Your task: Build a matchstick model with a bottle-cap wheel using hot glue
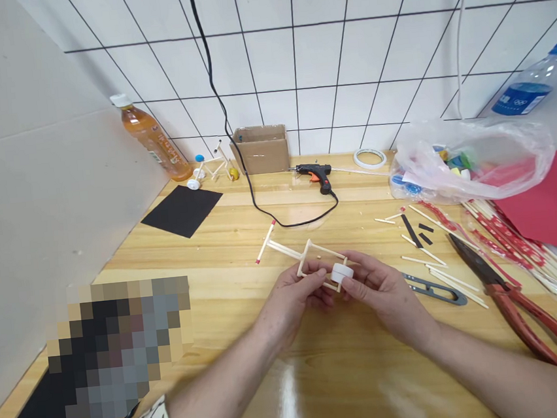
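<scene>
So, two hands, both on one piece. Left hand is clenched around a rectangular stick frame, gripping its left side. Right hand pinches one white plastic cap between fingers and thumb, cap touching the frame's right end. Frame sits between the hands, lifted off the worktop.

Just past the left hand: one red-tipped stick on the worktop. Right of the right hand: one pair of black thread snips, one pair of red-handled pliers, three black strips and a scatter of loose sticks.

Beyond the hands: one hot glue gun, one tape roll, one cardboard box. Far left of them: one black sheet, one small stick model with caps, one orange drink bottle. Far right: one plastic bag, one red sheet, one water bottle.
</scene>
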The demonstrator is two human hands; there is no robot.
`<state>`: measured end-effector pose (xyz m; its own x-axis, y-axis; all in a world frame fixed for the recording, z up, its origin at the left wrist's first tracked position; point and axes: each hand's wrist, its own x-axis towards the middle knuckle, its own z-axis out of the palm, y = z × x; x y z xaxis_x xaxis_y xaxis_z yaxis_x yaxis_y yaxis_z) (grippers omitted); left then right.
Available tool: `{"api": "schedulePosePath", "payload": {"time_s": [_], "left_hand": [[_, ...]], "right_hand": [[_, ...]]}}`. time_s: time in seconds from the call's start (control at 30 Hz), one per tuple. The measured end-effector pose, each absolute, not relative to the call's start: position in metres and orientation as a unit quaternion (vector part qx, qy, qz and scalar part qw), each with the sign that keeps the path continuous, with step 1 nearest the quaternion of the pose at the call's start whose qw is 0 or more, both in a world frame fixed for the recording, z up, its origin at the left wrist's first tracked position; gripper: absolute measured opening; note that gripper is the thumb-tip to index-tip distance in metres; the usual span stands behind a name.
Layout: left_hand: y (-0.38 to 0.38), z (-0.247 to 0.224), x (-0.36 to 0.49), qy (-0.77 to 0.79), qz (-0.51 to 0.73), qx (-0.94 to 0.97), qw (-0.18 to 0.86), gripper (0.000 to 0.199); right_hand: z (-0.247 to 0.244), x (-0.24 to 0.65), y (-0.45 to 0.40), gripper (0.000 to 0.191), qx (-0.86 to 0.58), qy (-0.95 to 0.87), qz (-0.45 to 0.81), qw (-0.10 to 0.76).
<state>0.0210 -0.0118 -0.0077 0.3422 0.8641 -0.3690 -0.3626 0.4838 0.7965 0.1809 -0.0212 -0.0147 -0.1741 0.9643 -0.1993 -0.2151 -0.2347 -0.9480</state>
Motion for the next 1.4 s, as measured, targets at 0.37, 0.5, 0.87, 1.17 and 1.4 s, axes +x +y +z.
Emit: {"api": "schedulePosePath", "payload": {"time_s": [0.37, 0.5, 0.87, 1.17, 1.4], "left_hand": [[-0.0129, -0.0051, 0.0229, 0.417, 0.402, 0.299, 0.758, 0.021], [-0.0131, -0.0053, 0.0226, 0.422, 0.398, 0.296, 0.759, 0.02], [-0.0115, -0.0057, 0.0228, 0.449, 0.381, 0.288, 0.755, 0.024], [-0.0128, -0.0052, 0.0221, 0.455, 0.373, 0.291, 0.755, 0.021], [-0.0132, -0.007, 0.0221, 0.446, 0.374, 0.288, 0.761, 0.021]], "right_hand": [[-0.0178, 0.18, -0.0225, 0.038, -0.456, -0.433, 0.632, 0.454], [-0.0179, 0.1796, -0.0226, 0.038, -0.462, -0.438, 0.626, 0.45], [-0.0155, 0.1788, -0.021, 0.045, -0.479, -0.437, 0.616, 0.447], [-0.0174, 0.179, -0.0221, 0.04, -0.46, -0.457, 0.619, 0.445], [-0.0169, 0.1784, -0.023, 0.042, -0.445, -0.463, 0.626, 0.442]]}}
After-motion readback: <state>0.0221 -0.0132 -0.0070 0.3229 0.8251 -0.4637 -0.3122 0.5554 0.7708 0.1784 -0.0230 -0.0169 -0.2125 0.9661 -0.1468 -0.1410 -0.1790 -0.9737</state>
